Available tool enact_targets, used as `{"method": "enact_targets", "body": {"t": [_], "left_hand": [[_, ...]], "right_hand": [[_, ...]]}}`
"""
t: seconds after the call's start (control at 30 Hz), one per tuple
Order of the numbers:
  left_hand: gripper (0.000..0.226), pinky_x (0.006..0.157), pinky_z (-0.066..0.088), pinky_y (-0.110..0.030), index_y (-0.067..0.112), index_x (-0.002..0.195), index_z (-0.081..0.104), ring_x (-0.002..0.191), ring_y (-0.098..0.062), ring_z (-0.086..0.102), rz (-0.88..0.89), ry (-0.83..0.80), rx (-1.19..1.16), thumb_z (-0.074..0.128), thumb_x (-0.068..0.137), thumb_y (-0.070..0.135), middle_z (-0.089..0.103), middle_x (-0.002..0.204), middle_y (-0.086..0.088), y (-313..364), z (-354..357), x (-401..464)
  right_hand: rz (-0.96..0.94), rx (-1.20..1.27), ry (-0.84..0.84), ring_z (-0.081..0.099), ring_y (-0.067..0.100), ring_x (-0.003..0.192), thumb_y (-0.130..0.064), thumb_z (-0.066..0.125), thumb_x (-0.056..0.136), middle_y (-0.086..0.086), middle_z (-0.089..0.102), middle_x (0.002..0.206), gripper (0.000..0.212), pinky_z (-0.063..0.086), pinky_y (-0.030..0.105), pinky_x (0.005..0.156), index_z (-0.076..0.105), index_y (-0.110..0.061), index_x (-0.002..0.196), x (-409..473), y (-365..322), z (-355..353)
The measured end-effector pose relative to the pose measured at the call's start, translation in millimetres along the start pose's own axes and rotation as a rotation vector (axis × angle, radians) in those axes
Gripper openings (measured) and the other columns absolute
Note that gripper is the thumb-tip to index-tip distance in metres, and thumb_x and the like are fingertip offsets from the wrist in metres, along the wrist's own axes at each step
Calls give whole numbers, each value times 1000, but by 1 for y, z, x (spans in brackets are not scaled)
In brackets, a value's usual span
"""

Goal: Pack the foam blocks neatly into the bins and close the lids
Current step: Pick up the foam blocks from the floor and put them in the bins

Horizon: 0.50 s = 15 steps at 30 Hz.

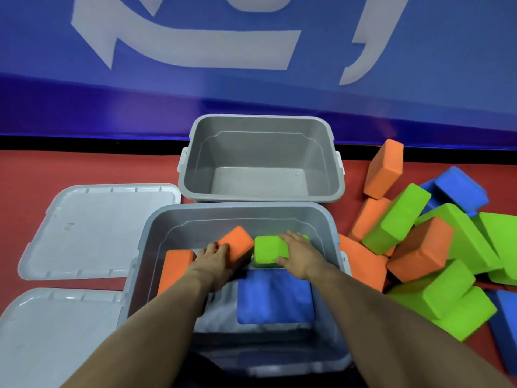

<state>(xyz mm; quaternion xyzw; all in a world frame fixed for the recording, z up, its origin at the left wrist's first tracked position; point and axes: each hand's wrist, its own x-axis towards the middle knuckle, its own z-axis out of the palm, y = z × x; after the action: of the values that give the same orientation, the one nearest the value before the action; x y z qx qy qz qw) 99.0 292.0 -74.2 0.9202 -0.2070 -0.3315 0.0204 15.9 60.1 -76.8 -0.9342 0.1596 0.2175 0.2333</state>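
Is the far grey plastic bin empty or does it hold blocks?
Empty: the far grey plastic bin shows only its bare floor.
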Motion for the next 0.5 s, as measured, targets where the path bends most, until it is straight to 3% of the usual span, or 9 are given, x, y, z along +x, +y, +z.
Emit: {"method": "enact_targets", "body": {"t": [0.17, 0.27, 0.37, 0.5], "left_hand": [[78, 121, 29, -49, 20, 161, 18, 151, -37, 25, 35, 136, -79, 56, 97, 46, 13, 168, -13, 19, -23, -17], [78, 119, 33, -47, 19, 160, 23, 148, -33, 31, 146, 244, -159, 55, 96, 51, 24, 166, -9, 48, -36, -29], [73, 118, 33, -42, 16, 158, 30, 145, -29, 38, 316, 331, -113, 54, 99, 52, 35, 160, -7, 89, -49, -39], [69, 115, 37, -39, 23, 157, 32, 141, -25, 42, 469, 315, -27, 51, 99, 55, 40, 156, -1, 153, -52, -53]], "right_hand": [[-76, 35, 77, 22, 23, 152, -38, 64, 96, 5, 20, 167, 75, 20, 36, 124, 27, -19, 158, -19, -8, -36], [-103, 60, 134, 28, 24, 150, -39, 65, 95, 4, 22, 166, 74, 25, 38, 122, 30, -19, 157, -44, -3, -68], [-112, 37, 127, 31, 20, 149, -41, 67, 93, 5, 28, 163, 76, 25, 33, 121, 31, -18, 156, -78, 17, -103], [-11, 4, 168, 37, 21, 144, -46, 66, 93, 5, 36, 159, 76, 29, 30, 117, 32, -20, 156, -136, 76, -140]]}}
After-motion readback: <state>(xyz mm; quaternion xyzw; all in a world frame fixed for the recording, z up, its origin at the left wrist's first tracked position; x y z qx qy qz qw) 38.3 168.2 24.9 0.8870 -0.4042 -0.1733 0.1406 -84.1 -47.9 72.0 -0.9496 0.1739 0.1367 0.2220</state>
